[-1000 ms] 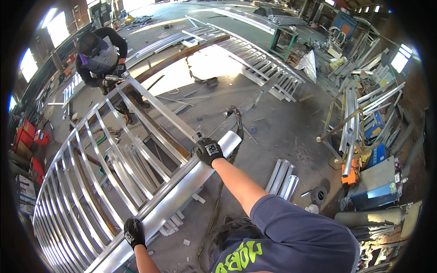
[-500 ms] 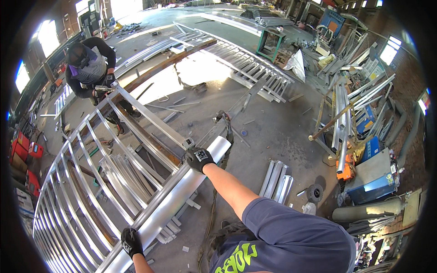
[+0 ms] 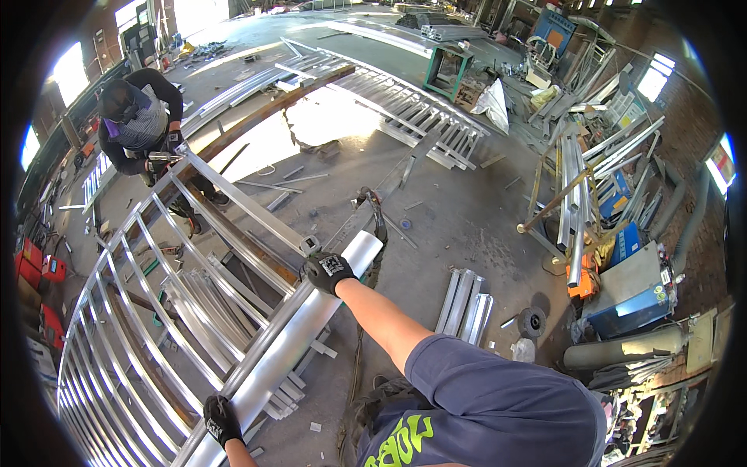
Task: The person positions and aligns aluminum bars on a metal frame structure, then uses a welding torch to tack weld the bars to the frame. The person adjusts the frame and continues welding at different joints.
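Note:
A large silver metal fence panel (image 3: 167,300) with many parallel bars stretches across the left half. Along its near side runs a wide, rounded silver rail (image 3: 311,331). My right hand (image 3: 329,272), in a black glove, is closed over the panel's near right corner, where a square tube (image 3: 249,206) meets the rail. My left hand (image 3: 222,420), also gloved in black, grips the same near side farther down, its fingers curled and partly hidden. At the far end of the square tube, a co-worker (image 3: 140,117) bends over with a tool (image 3: 163,156) held against it.
Rusty beams (image 3: 264,109) lie beneath the panel. Short silver profiles (image 3: 464,303) rest on the floor to my right, near a dark disc (image 3: 532,321). Farther right stand leaning metal tubes (image 3: 572,194), a blue-and-grey machine (image 3: 630,292) and a gas cylinder (image 3: 622,347). A cable (image 3: 380,222) crosses the floor.
The whole view has shifted slightly, so most things sit a little farther left. Both my hands stay on the panel's near side, and the co-worker remains bent at the far end.

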Motion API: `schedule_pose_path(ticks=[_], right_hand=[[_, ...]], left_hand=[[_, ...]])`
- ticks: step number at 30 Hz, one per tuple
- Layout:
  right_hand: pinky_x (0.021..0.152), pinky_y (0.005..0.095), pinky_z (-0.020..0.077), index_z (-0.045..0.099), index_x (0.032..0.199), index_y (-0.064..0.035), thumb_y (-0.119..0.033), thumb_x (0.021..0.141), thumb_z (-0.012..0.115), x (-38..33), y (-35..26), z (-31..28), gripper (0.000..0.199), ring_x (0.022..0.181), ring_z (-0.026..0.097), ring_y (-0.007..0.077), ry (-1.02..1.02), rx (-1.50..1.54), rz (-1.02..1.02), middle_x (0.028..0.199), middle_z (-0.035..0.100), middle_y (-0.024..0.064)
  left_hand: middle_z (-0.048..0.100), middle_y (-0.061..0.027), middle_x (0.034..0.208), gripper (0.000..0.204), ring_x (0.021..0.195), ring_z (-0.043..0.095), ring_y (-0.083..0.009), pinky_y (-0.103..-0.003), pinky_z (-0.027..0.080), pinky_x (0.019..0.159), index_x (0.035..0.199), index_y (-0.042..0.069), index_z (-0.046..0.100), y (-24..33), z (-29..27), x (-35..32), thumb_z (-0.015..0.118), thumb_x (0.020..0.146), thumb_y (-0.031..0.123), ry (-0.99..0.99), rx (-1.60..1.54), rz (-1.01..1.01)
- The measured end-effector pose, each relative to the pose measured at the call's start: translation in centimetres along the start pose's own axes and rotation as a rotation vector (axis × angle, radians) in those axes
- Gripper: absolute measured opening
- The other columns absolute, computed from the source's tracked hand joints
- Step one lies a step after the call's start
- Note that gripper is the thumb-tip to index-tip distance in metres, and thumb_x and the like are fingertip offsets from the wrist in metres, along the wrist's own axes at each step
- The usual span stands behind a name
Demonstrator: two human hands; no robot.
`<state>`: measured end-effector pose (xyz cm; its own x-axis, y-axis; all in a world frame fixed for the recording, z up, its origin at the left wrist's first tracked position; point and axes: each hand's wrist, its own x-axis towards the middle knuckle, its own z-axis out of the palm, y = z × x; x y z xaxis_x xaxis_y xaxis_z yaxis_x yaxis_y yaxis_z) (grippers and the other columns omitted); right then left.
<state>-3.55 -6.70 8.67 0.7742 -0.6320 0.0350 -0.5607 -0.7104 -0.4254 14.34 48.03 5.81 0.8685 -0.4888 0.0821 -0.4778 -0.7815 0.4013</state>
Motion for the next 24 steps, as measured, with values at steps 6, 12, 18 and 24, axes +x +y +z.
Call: schedule_pose_path(ticks=[6,12,18,24], right_hand=[[0.097,0.0555,0.0589,0.076,0.109,-0.0054,-0.033,0.101,0.062,0.2,-0.1,0.1,0.032,0.109,0.074,0.0435,0.005,0.016,-0.051,0.113,0.078,0.0223],[0.1,0.0543,0.0575,0.074,0.116,-0.0074,-0.034,0.101,0.058,-0.4,-0.1,0.1,0.034,0.114,0.072,0.0418,-0.002,0.019,-0.008,0.119,0.076,0.0211],[0.098,0.0543,0.0585,0.078,0.109,-0.0047,-0.035,0.104,0.058,-0.3,-0.4,-0.2,0.037,0.109,0.074,0.0421,0.011,0.005,-0.021,0.113,0.079,0.0215],[0.098,0.0546,0.0581,0.074,0.112,-0.0056,-0.032,0.101,0.058,-0.7,-0.5,-0.6,0.033,0.114,0.073,0.0428,-0.005,0.022,-0.006,0.12,0.076,0.0219]], left_hand=[[0.073,-0.0234,0.108,0.035,0.109,0.067,-0.0456,-0.054,0.051,0.099,0.1,0.0,0.073,-2.4,2.2,-0.5,0.056,0.11,0.029,0.111,-0.029,0.085],[0.068,-0.0233,0.096,0.034,0.098,0.065,-0.046,-0.055,0.05,0.089,0.093,-0.002,0.067,0.0,0.2,-0.6,0.057,0.109,0.027,0.043,-0.08,0.04],[0.076,-0.0237,0.113,0.048,0.105,0.068,-0.0468,-0.055,0.052,0.094,0.115,0.004,0.078,-1.5,0.3,-0.7,0.062,0.11,0.049,0.013,-0.075,0.072],[0.072,-0.0241,0.103,0.041,0.099,0.066,-0.047,-0.056,0.051,0.089,0.102,0.002,0.073,-1.0,0.9,-0.8,0.058,0.111,0.039,0.165,-0.092,0.143]])
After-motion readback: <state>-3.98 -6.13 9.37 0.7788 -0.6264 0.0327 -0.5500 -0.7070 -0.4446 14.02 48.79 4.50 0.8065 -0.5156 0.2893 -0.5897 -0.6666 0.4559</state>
